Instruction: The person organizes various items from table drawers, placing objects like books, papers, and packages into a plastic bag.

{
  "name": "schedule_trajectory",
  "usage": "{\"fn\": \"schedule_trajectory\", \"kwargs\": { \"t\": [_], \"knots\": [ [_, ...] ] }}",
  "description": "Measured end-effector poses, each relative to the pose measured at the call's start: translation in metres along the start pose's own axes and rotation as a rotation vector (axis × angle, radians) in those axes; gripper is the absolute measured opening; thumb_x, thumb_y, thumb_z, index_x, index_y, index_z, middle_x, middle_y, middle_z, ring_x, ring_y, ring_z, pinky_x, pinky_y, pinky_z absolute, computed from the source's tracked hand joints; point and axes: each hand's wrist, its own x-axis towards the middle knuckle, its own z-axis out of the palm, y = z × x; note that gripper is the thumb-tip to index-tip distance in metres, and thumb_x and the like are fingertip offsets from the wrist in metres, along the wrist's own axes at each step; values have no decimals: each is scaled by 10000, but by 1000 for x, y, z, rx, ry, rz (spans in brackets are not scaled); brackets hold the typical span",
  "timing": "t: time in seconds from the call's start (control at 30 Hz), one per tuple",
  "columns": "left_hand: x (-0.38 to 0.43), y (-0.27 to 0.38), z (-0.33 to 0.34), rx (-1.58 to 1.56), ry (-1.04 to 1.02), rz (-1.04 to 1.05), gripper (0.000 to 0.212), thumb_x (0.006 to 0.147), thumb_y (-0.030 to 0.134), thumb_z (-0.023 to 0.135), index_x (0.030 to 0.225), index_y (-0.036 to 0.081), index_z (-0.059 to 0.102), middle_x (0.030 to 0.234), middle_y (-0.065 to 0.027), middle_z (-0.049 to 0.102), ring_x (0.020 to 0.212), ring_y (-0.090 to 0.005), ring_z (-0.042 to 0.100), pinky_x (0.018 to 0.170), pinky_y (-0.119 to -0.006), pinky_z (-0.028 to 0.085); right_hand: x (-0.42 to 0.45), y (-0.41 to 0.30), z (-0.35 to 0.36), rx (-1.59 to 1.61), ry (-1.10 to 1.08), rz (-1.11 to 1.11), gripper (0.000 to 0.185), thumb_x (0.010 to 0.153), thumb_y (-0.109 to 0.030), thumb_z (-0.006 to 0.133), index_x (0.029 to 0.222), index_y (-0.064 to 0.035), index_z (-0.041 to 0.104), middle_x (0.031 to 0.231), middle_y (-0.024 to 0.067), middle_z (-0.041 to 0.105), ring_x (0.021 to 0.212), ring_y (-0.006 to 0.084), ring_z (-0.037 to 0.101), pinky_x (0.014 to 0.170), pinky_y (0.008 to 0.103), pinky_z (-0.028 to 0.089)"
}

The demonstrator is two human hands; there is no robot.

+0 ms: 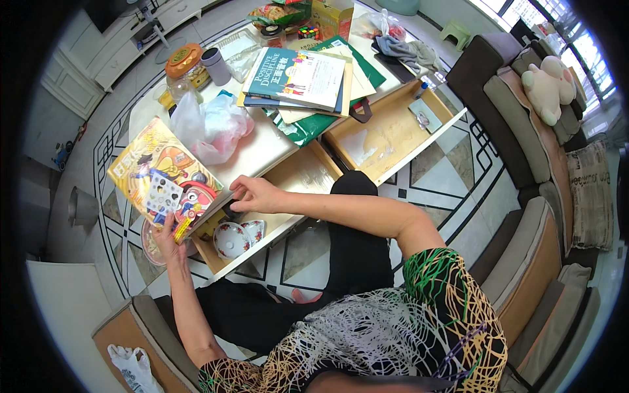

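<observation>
My left hand (pixel 169 238) grips the lower edge of a colorful illustrated book (pixel 164 172), with a small spotted card (pixel 164 193) on its cover under my thumb. My right hand (pixel 258 195) is above the left open drawer (pixel 300 172), fingers curled and apart, with nothing visible in them. Below that hand, flowered porcelain dishes (pixel 231 240) and a dark item lie in the drawer. A thin plastic bag (pixel 211 125) rests on the white table (pixel 265 135) beyond the book. A stack of books (pixel 297 78) lies farther right on green bags.
The right open drawer (pixel 383 132) holds a small flat packet (pixel 425 115) and a blue-capped item. Jars, a grey tumbler (pixel 215 66), a puzzle cube (pixel 308 33) and cloths (pixel 410 53) crowd the table. A sofa (pixel 535 118) stands at the right, a bin (pixel 82 206) at the left.
</observation>
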Motion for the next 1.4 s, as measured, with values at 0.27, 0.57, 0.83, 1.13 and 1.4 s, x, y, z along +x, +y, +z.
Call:
{"fn": "schedule_trajectory", "kwargs": {
  "t": [0.27, 0.57, 0.83, 1.13, 1.4],
  "knots": [
    [-9, -1, 18, -7, -110, -41, 227, 786, -30, 597, 998, 5, 524, 864, -84, 607, 642, -180, 621, 440, -328, 554, 29, 7, -8, 367, -131, 287, 657, 735, -424, 700, 1139, 25, 443, 985, 118, 589, 871, 149, 568, 714, 279, 494],
    [-35, 16, 20, 17, -189, -122, 445, 758, -62, 589, 1172, 16, 447, 1032, -131, 578, 857, -223, 613, 699, -322, 540, 50, -15, -17, 614, -238, 242, 360, 749, -220, 717, 999, -22, 549, 740, 0, 555, 601, 56, 488, 533, 176, 416],
    [-39, 9, 35, 128, -269, -116, 561, 659, -60, 695, 1147, 14, 429, 990, -84, 595, 853, -146, 613, 735, -270, 526, 43, -29, 2, 447, -28, 202, 407, 641, -47, 768, 987, 48, 577, 906, 107, 638, 765, 150, 620, 681, 265, 526],
    [-42, 5, 29, 97, -336, -125, 510, 714, -21, 670, 1150, 5, 407, 1023, -87, 580, 886, -127, 599, 763, -262, 516, 43, -28, 7, 455, 47, 237, 378, 688, 34, 708, 1030, 70, 550, 953, 139, 628, 800, 187, 632, 700, 303, 551],
    [-48, 3, 17, -280, -413, -506, 615, 716, -53, 616, 1269, -2, 352, 1174, -146, 522, 1064, -242, 540, 897, -388, 468, 30, -24, 10, 434, -60, 187, 339, 662, 12, 730, 969, 60, 595, 893, 110, 649, 749, 150, 625, 699, 279, 526]
  ]
}}
